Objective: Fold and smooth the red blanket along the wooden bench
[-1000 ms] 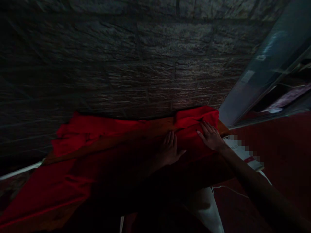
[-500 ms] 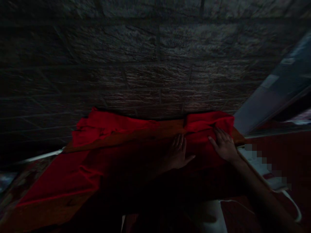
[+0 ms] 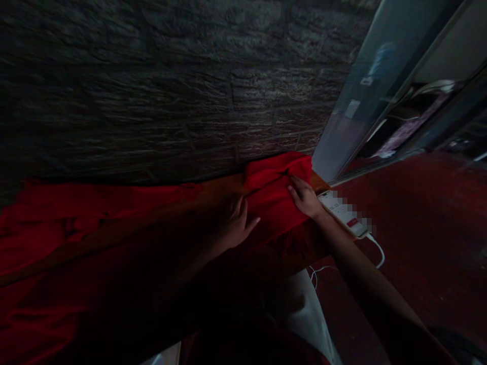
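Note:
Red cloth (image 3: 268,215) lies over a brown wooden surface, with its far part (image 3: 279,166) folded or bunched near the wall. My right hand (image 3: 305,199) rests on the right edge of this cloth, fingers extended over the fold. To its left, my left hand (image 3: 236,227) lies with the thumb held apart, at the cloth's left side; deep shadow hides whether it presses on fabric or wood. Neither hand visibly grasps anything. More red fabric (image 3: 95,200) is spread, wrinkled, along the left of the wooden surface.
A dark brick wall (image 3: 190,91) rises directly behind the wooden surface (image 3: 218,187). Right of my right hand is a phone (image 3: 340,213) with a white cable (image 3: 378,248) plugged in. A grey door frame (image 3: 342,101) stands beyond, above a red floor (image 3: 426,213).
My view has turned right, so the cloth and both hands appear further left and the phone shows more fully. The right hand's fingers are closer together; both hands stay by the right-hand cloth.

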### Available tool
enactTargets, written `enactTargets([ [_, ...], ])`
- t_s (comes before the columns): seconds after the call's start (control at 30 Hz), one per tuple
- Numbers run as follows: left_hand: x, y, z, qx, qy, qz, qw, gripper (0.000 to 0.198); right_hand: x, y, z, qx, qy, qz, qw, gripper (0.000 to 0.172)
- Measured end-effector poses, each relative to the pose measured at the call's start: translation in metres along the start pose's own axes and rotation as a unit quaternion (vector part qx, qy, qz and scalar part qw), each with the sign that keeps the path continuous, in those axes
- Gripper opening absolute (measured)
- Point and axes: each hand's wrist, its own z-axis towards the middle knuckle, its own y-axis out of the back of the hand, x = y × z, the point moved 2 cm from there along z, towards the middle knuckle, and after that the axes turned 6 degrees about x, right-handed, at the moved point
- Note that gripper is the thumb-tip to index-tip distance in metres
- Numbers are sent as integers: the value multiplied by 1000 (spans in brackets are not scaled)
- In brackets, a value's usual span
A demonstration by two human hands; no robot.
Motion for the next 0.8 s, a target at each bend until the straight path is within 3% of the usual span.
enactTargets([
  [0.1, -19, 12, -15, -26, -57, 5, 998, 75, 14, 28, -21, -3, 25, 53, 998, 55],
  [0.2, -39, 13, -29, -9, -117, 23, 993, 61, 28, 49, -52, 61, 69, 60, 994, 62],
  [0.33, -49, 8, -33, -8, -137, 42, 990, 37, 32, 51, -80, 127, 92, 16, 987, 66],
  [0.57, -43, 15, -27, -40, -148, -22, 988, 30, 24, 39, -77, 29, 50, 80, 995, 39],
  [0.8, -26, 37, -9, -57, -73, -76, 993, 29, 20, 31, -56, -39, -7, 63, 997, 33],
])
